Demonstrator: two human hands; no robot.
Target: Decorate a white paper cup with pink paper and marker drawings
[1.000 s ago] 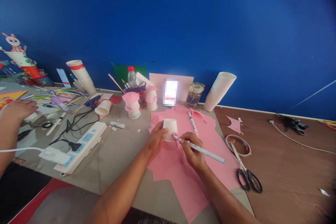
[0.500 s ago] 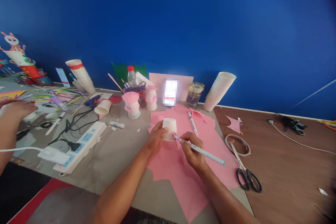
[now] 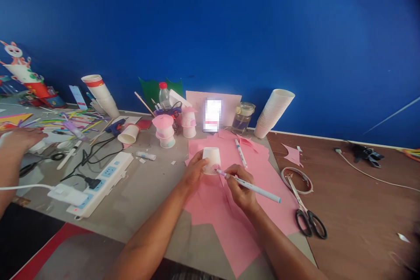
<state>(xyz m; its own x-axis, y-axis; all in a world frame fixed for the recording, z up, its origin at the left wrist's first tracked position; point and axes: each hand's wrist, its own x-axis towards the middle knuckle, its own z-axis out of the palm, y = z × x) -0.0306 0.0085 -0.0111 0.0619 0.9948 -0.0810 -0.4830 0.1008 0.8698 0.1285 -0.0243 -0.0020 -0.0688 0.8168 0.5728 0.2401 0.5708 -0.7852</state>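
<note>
My left hand (image 3: 196, 169) is closed around the side of a white paper cup (image 3: 211, 156), held upside down over pink paper (image 3: 210, 210). Pinched in my right hand (image 3: 242, 186) is a white marker pen (image 3: 259, 190) with a blue end. Its tip meets the cup's lower front, where a small patch of pink-purple colouring shows. On the pink paper behind my right hand lies another marker (image 3: 240, 154). Farther back stand two decorated cup stacks with pink paper tops, a nearer one (image 3: 163, 131) and a farther one (image 3: 189, 122).
Scissors (image 3: 305, 216) and a tape roll (image 3: 297, 180) lie at the right. A tall cup stack (image 3: 274, 113) leans by the wall near a glass jar (image 3: 243, 118). On the left are a power strip (image 3: 101, 186) with cables and another person's hand (image 3: 24, 140).
The marker tip has shifted slightly left on the cup, and the coloured patch looks a little different. My left hand keeps its hold; the other person's hand has moved slightly.
</note>
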